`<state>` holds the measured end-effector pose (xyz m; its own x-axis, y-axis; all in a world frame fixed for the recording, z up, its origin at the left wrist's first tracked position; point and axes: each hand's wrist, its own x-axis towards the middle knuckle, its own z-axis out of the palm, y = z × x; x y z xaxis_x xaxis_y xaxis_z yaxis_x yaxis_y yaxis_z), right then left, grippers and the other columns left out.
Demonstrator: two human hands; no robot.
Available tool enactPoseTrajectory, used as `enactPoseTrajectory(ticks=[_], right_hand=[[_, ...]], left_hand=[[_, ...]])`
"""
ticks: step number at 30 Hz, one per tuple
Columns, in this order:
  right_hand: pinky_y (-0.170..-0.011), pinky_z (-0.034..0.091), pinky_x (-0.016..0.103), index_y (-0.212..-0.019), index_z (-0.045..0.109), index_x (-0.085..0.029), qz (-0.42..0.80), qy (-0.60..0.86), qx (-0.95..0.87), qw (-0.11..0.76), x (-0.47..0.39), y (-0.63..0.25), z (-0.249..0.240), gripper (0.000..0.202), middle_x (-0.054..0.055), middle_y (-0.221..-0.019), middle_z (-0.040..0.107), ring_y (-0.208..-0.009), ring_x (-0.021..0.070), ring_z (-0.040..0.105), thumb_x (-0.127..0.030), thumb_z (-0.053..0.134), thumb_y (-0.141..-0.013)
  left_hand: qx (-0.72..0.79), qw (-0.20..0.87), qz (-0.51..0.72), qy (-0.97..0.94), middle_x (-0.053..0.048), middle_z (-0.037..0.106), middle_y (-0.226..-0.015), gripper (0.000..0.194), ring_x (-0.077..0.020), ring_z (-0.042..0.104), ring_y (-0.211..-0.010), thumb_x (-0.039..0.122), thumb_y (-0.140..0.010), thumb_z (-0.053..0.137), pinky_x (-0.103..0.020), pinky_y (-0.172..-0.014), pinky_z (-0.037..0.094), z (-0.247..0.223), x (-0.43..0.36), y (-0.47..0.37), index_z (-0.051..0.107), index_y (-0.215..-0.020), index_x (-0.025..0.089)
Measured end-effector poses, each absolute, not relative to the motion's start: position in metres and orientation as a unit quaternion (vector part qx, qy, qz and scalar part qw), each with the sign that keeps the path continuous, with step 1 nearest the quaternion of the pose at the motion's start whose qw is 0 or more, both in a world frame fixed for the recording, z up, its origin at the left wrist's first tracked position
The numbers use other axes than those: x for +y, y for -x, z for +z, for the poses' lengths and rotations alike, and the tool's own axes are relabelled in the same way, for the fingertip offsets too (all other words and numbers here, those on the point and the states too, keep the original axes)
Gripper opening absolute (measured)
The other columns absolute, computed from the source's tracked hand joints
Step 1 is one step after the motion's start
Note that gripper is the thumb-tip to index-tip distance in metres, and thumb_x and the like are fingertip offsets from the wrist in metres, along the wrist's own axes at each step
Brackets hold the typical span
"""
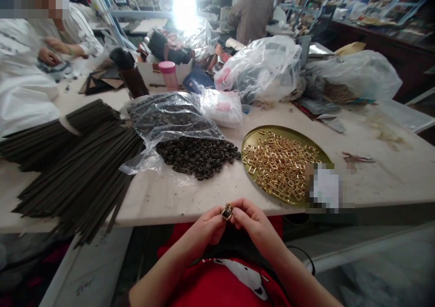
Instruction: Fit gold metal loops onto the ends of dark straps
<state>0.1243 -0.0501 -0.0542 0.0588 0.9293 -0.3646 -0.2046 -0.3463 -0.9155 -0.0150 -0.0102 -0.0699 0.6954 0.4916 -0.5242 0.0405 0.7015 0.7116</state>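
While both hands are hovering just off the near edge of the pale worktable [190,198], the left hand [207,227] and the right hand [253,223] are meeting fingertip to fingertip, together pinching one small brass-coloured metal buckle with a dark loop on it [227,211]. Both sets of fingers are pressed in tight around that little piece, so it's sitting right between the two thumbs, just in front of the table edge and above the person's red top [217,284].

Using the round gold metal tray [253,137] as the reference: it's piled with shiny gold square buckles [278,164] and is lying just beyond and to the right of the hands. Left of the tray, a heap of small dark brown loops [197,155] is spilling out of a clear plastic bag [166,116]. Further left of that, a big fan of long dark brown straps [78,166] is lying across the table. Behind the tray, clear plastic bags stuffed with parts [261,66] are sitting, plus a pink-capped bottle [169,75] and a dark brown flask [131,73] back and to the left. Far back left of the tray, another person's hands [50,53] are working at the table.

No readable brand, label or writing is showing anywhere I can make out.
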Motion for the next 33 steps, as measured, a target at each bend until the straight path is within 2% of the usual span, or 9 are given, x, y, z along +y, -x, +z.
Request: enactPoseTrajectory(ticks=[9,18,27,33], right_hand=[[-0.05,0.028,0.023,-0.067,0.055,-0.018,0.628,0.551,-0.276,0.474,-0.045,-0.128,-0.064,0.027,-0.005,-0.054,0.048,-0.05,0.0074,0.037,-0.044,0.061,-0.072],[-0.05,0.028,0.023,-0.067,0.054,-0.017,0.633,0.545,-0.273,0.477,-0.049,-0.126,-0.075,0.029,-0.004,-0.056,0.049,-0.05,0.0067,0.037,-0.045,0.059,-0.074],[-0.054,0.031,0.023,-0.074,0.056,-0.018,0.623,0.567,-0.289,0.455,-0.051,-0.124,-0.072,0.024,-0.003,-0.065,0.052,-0.056,0.0082,0.04,-0.037,0.067,-0.066],[-0.057,0.034,0.024,-0.08,0.052,-0.018,0.568,0.591,-0.363,0.444,-0.057,-0.12,-0.08,0.018,-0.004,-0.065,0.047,-0.06,0.0093,0.04,-0.032,0.059,-0.07]], left_hand=[[0.363,0.85,0.098,-0.369,0.011,0.022,-0.048,0.021,-0.004,0.014,-0.038,0.039,-0.082,0.047,-0.017,-0.035,0.008,-0.086,-0.006,0.01,0.047,-0.081,0.017],[0.37,0.842,0.097,-0.379,0.011,0.022,-0.046,0.021,-0.0039,0.014,-0.037,0.039,-0.083,0.045,-0.017,-0.033,0.009,-0.089,-0.01,0.01,0.046,-0.08,0.018],[0.371,0.857,0.112,-0.338,0.011,0.02,-0.048,0.02,-0.0036,0.013,-0.039,0.038,-0.083,0.047,-0.017,-0.034,0.007,-0.097,-0.015,0.012,0.045,-0.081,0.018],[0.381,0.855,0.116,-0.331,0.012,0.021,-0.048,0.023,-0.0037,0.013,-0.038,0.041,-0.078,0.051,-0.016,-0.034,0.008,-0.102,-0.018,0.009,0.043,-0.084,0.02]])
